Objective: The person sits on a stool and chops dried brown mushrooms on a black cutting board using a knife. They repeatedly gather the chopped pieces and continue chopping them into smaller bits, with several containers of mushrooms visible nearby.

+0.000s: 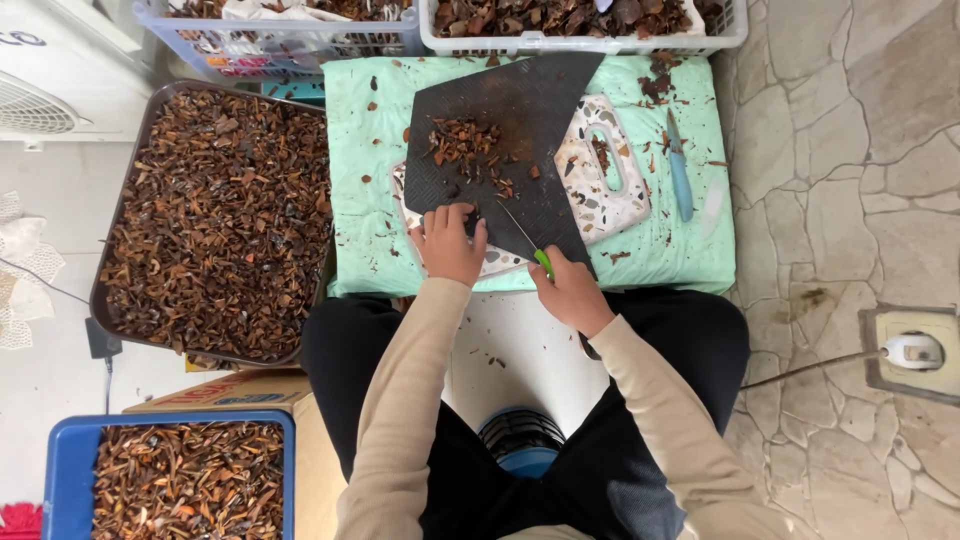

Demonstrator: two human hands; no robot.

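irregular stone-paved floor [850,150], floor socket [912,352], perhaps daylight

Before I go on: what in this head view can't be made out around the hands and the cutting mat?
- Piece under the left hand: covered by its fingers.
- Knife handle: mostly inside the right hand.
- White cutting board: largely hidden under the black mat.
- Two top baskets: cut off by the frame's upper edge.
- Brown pieces: too small to identify.
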